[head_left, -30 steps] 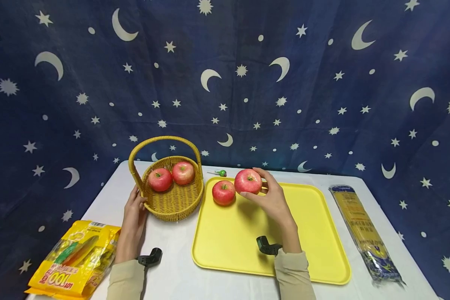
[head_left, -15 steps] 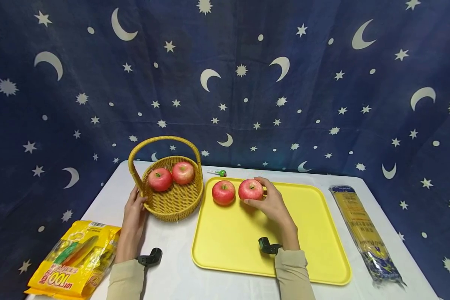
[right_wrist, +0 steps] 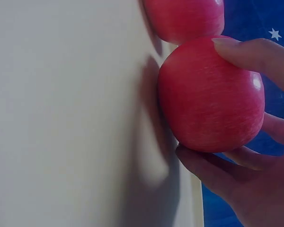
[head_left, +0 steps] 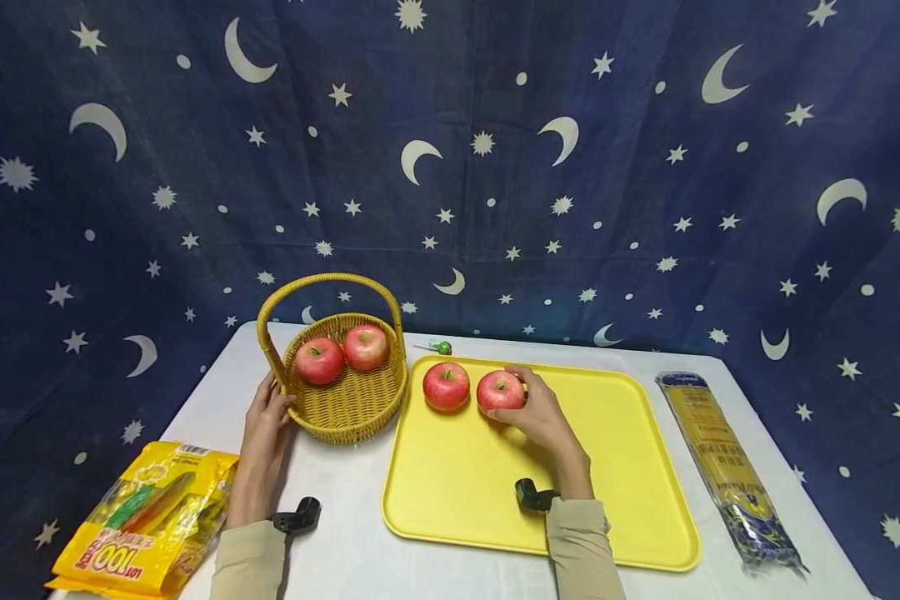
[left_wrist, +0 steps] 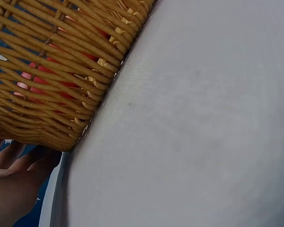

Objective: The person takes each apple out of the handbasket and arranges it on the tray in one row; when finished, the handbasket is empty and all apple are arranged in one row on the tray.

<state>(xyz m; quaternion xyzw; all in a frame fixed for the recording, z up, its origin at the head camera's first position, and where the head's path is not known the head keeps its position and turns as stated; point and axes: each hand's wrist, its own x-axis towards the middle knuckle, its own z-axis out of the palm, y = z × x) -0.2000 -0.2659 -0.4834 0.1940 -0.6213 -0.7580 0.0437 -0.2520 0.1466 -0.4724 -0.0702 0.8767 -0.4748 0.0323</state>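
Observation:
My right hand (head_left: 543, 417) grips a red apple (right_wrist: 210, 97) between thumb and fingers, at the surface of the yellow tray (head_left: 450, 500). In the right wrist view, the thumb lies on one side of it and fingers on the other. Another red apple (head_left: 446, 386) sits on the tray just left of it. My left hand (head_left: 265, 425) holds the left side of a wicker basket (head_left: 348, 433), its fingers partly hidden behind the weave in the left wrist view. Inside the basket lie two apples, a red apple (head_left: 319, 361) and a paler apple (head_left: 366, 347).
A green-wrapped lollipop (head_left: 441, 347) lies behind the tray. On the right is a long pasta packet (head_left: 723, 467). A yellow candy bag (head_left: 146, 517) lies at the front left. The arched basket handle (head_left: 330, 277) stands up, before a dark blue curtain (head_left: 487, 217).
My right hand has lowered its apple toward the tray, shifting slightly right and nearer to me. The left hand and basket have stayed put.

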